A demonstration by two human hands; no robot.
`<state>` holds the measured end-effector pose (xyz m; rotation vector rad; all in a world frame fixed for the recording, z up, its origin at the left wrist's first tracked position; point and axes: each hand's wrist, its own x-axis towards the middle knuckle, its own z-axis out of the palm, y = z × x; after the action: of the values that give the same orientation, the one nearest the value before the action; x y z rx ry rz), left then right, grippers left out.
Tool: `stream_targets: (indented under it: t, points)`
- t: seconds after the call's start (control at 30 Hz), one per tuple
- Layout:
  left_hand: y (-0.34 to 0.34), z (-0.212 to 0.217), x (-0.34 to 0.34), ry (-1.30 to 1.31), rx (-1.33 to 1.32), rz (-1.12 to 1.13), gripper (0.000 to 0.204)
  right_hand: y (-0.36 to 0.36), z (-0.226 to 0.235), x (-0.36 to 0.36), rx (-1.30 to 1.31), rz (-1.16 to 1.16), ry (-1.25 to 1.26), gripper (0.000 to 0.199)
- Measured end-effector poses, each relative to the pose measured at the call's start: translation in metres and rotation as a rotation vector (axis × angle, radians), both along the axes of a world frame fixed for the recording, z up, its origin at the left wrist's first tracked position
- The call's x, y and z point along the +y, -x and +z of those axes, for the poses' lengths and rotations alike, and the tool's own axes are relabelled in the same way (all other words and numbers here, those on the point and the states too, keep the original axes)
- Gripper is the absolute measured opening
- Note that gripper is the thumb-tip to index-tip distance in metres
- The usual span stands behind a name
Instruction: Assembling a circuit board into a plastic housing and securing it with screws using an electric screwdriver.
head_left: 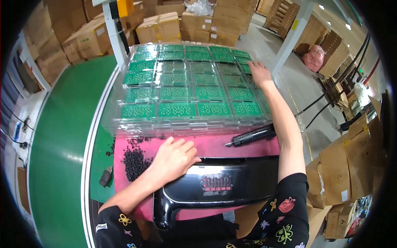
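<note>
My left hand [174, 159] lies at the far left edge of a glossy black plastic housing [244, 177], fingers bent over the rim and thumb along it. A small cut-out with a grid pattern shows in the housing's middle. Beside that hand is a pile of small black screws [135, 164]. My right hand [260, 73] reaches to the right side of stacked clear plastic trays [182, 124], which hold rows of green circuit boards [177, 109]. Its fingers are apart and touch the boards at the edge; nothing shows in its grasp.
A black electric screwdriver [254, 135] lies on the pink mat [211, 144], its bit pointing left. Left runs a green conveyor belt [66, 144] with a white rail. Grey posts [292, 35] flank the trays. Cardboard boxes [159, 27] stand behind and at right.
</note>
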<state>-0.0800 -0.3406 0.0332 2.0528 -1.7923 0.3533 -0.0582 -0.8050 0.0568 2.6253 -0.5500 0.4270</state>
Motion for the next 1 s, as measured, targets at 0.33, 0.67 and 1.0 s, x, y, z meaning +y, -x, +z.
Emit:
stream_targets:
  t: [0.33, 0.67, 1.0]
  points:
    - [0.007, 0.009, 0.001, 0.040, 0.075, 0.063, 0.028, 0.008, 0.030, 0.021, -0.335, 0.201, -0.241, 0.093]
    - [0.011, 0.017, 0.015, 0.386, 0.782, -0.114, 0.099, 0.154, 0.050, 0.281, -0.408, 0.965, -1.524, 0.094]
    - [0.018, 0.030, 0.025, 0.233, 0.365, -0.342, 0.073, 0.235, 0.040, 0.286, -0.304, 0.468, -1.128, 0.017]
